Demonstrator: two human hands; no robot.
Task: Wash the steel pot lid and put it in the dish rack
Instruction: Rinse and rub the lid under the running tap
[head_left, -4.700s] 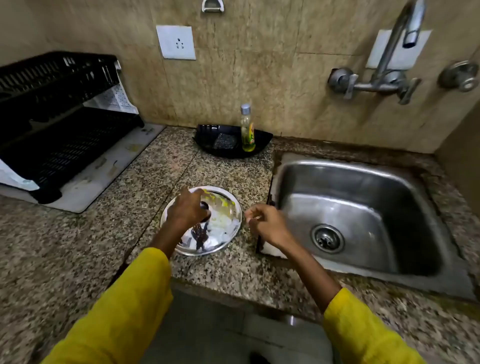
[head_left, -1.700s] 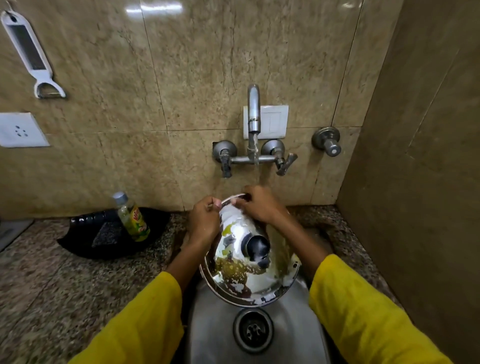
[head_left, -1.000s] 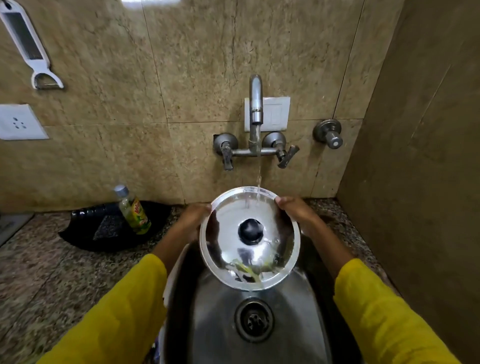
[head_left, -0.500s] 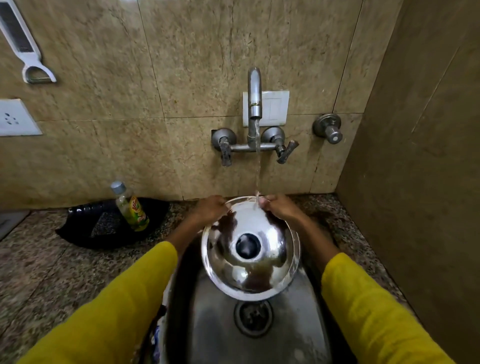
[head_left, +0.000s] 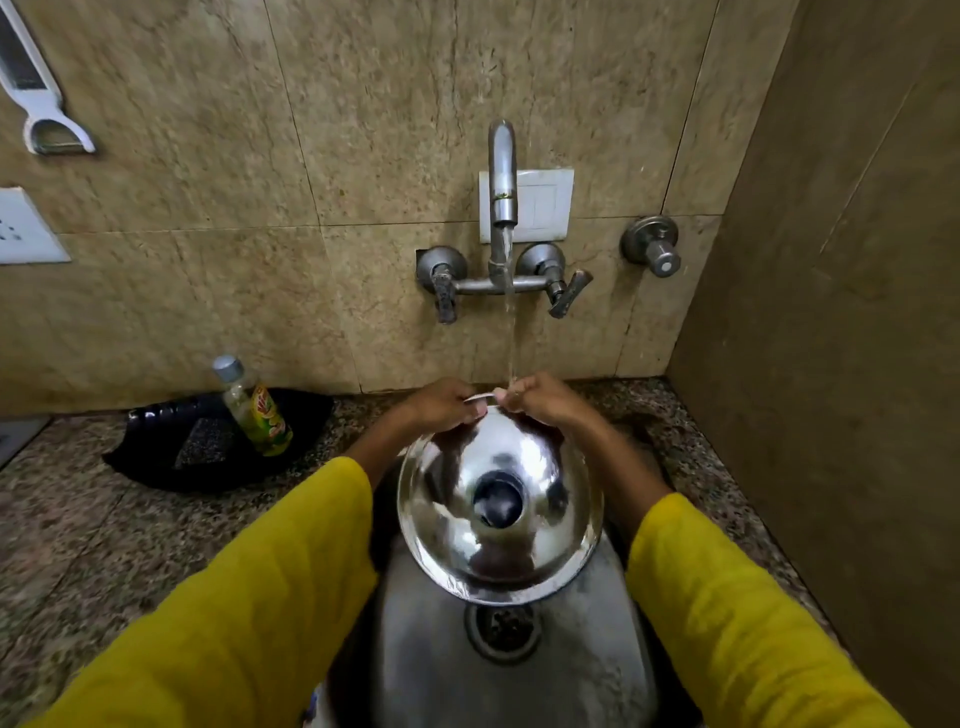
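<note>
The steel pot lid (head_left: 457, 540), shiny with a black knob in its middle, is held tilted over the sink (head_left: 509, 686), its top face towards me. My left hand (head_left: 441, 405) and my right hand (head_left: 540, 397) both pinch its far rim, close together. A thin stream of water from the tap (head_left: 503, 176) falls onto that rim between my hands. The dish rack is out of view.
A black tray (head_left: 156, 457) with a scrub pad and a bottle of green dish liquid (head_left: 257, 410) sits on the granite counter to the left. The sink drain (head_left: 501, 631) lies below the lid. A brown wall closes the right side.
The lid went from the counter to the sink under running water. The yellow food residue has washed off. My hands slid together along the far rim and the lid tilted lower.
</note>
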